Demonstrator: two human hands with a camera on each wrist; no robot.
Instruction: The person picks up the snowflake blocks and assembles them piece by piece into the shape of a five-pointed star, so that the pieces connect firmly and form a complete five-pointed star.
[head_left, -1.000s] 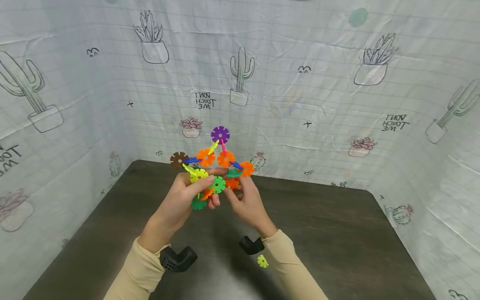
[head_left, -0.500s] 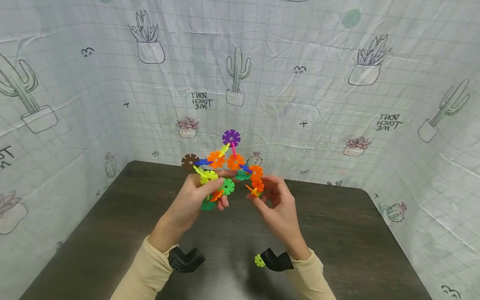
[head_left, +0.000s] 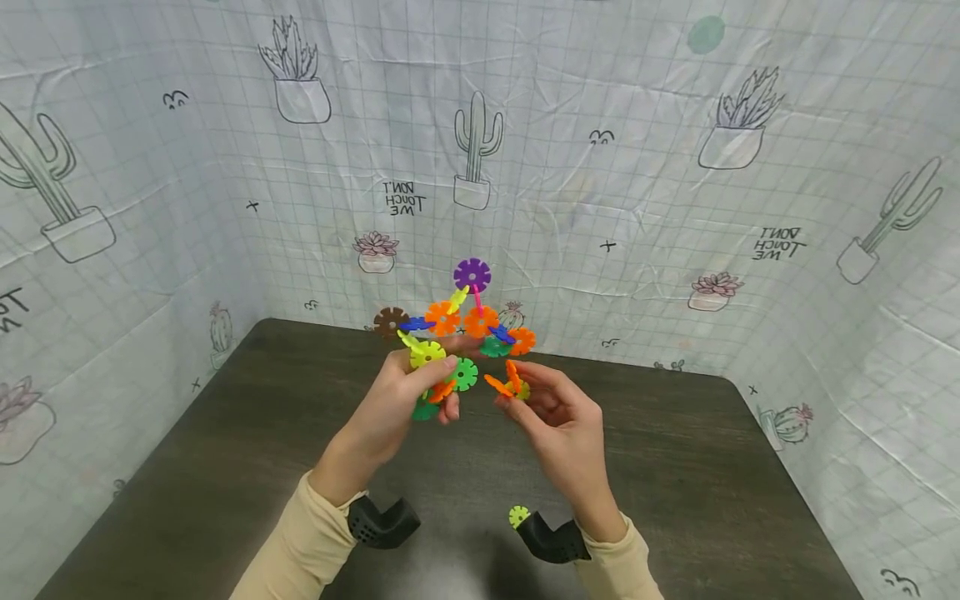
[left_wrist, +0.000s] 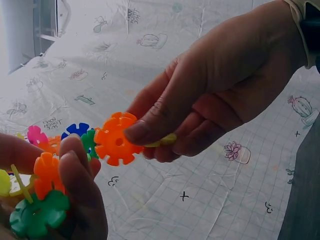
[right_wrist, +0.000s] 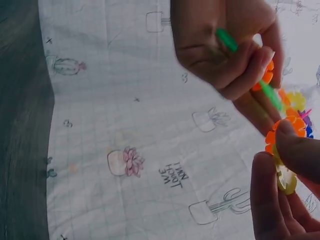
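Note:
A chain of linked notched plastic discs, topped by a purple disc (head_left: pixel 472 276), rises from my left hand (head_left: pixel 390 400). That hand grips its lower part, thumb near a light green disc (head_left: pixel 464 374); a darker green disc (left_wrist: pixel 40 215) shows below its fingers in the left wrist view. An orange disc (head_left: pixel 521 341) forms the chain's right end. My right hand (head_left: pixel 566 425) pinches a small cluster just below that end, with orange discs (left_wrist: pixel 118 140) and a yellow disc (right_wrist: pixel 286 179). Part of the chain is hidden behind my left fingers.
A lone yellow-green disc (head_left: pixel 519 517) lies on the dark wooden table (head_left: pixel 675 467), next to the black right wrist camera mount (head_left: pixel 553 540). A white cloth printed with cacti (head_left: pixel 555 183) surrounds the table at the back and sides.
My right hand has moved right, away from my left, and the orange-yellow cluster in it now stands apart from the chain's right end. The left hand and chain have shifted slightly right.

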